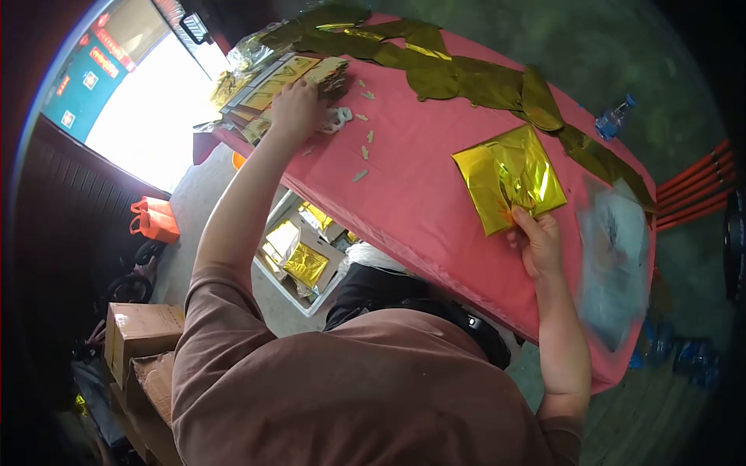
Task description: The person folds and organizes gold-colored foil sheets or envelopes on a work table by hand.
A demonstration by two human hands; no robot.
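A shiny gold foil packet (513,175), square and flat, is held above the pink-covered table by my right hand (538,241). The thumb lies over the packet's lower edge, and the other fingers are bent behind it. At the far left end of the table, my left hand (299,109) reaches onto a row of flat printed cards or packets (272,89). Its fingers look stretched over their edges, with the tips partly hidden. Close to that wrist lies a small white plastic thing (339,118). Several small pale paper-like strips (365,151) are scattered nearby.
Dark gold foil pieces (489,81) line the far edge of the pink table (388,179). Clear plastic bags (614,256) cover its right end, with a bottle (614,116) beyond. Below the near edge, a white bin (299,303) holds gold packets. Cardboard boxes (144,330) stand left.
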